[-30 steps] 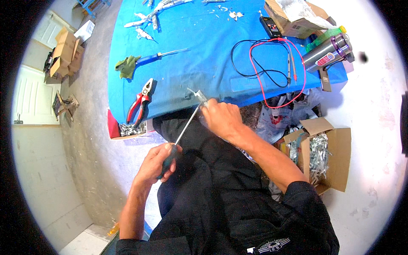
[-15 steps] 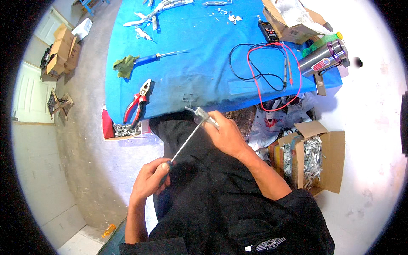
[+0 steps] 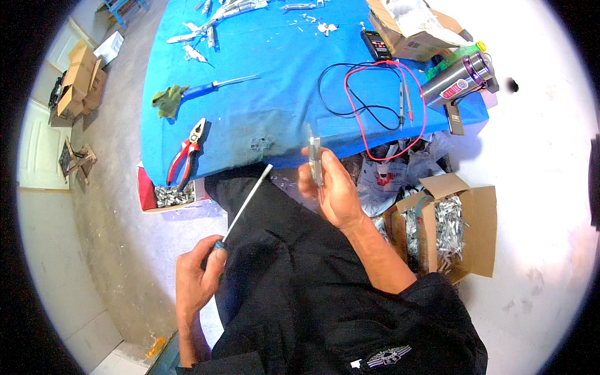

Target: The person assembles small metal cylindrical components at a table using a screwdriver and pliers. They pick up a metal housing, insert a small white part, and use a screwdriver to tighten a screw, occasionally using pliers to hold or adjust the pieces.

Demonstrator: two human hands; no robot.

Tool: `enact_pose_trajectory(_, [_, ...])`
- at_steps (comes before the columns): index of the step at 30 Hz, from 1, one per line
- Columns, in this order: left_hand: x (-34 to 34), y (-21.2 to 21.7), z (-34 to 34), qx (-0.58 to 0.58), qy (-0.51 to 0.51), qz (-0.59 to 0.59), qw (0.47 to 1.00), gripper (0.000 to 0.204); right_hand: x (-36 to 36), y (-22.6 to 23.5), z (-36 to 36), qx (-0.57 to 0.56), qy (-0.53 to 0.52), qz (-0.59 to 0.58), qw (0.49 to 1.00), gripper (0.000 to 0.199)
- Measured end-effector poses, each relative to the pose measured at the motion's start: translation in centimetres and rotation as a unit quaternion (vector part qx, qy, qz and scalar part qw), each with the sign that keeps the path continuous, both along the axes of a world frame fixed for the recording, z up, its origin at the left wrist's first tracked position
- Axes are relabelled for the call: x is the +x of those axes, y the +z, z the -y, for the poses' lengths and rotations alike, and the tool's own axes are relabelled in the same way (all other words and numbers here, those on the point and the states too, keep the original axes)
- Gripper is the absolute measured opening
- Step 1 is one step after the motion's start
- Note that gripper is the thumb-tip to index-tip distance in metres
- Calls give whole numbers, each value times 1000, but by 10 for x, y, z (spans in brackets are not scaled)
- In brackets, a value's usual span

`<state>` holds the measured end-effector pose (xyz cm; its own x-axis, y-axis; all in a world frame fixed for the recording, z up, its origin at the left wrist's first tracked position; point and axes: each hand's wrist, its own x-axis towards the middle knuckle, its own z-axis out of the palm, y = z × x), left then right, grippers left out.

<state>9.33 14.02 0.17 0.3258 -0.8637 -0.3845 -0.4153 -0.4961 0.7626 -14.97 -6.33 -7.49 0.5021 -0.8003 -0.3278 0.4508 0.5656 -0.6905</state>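
My left hand (image 3: 199, 272) is closed round the handle of a screwdriver (image 3: 249, 199), whose long shaft slants up and right over my black-clothed lap. To its right, just off the table's front edge, my right hand (image 3: 337, 190) grips a small silvery-grey slim part (image 3: 314, 159) between thumb and fingers. That part stands nearly upright, with a thin piece sticking out of its top, and its exact kind I cannot make out. The screwdriver tip and the part are apart. Pliers with red and black handles (image 3: 185, 155) lie on the table left of both hands.
On the blue-covered table (image 3: 269, 94) lie another screwdriver (image 3: 215, 84) by a green cloth (image 3: 167, 102), a meter (image 3: 375, 45) with red and black leads, a steel flask (image 3: 459, 80) and several silvery pieces (image 3: 234, 9). Boxes of metal bits (image 3: 175, 197) and strips (image 3: 449, 231) stand lower.
The part in my right hand has come away from the screwdriver shaft and turned upright. My left hand with the screwdriver has moved left and slightly down. The whole view has shifted a little.
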Motion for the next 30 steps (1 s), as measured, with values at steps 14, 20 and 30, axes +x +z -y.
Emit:
enact_pose_trajectory(14, [-35, -16, -12, -15, -9, -62, 998, 29, 1, -14, -5, -50, -62, -1, 997, 28])
enact_pose_trajectory(20, [-45, -20, -9, -13, -1, -67, 998, 29, 4, -9, -6, -50, -80, -15, 995, 27])
enact_pose_trajectory(30, [-45, -20, -2, -13, 13, -81, 997, 28, 8, -9, -12, -111, -80, -85, 987, 30])
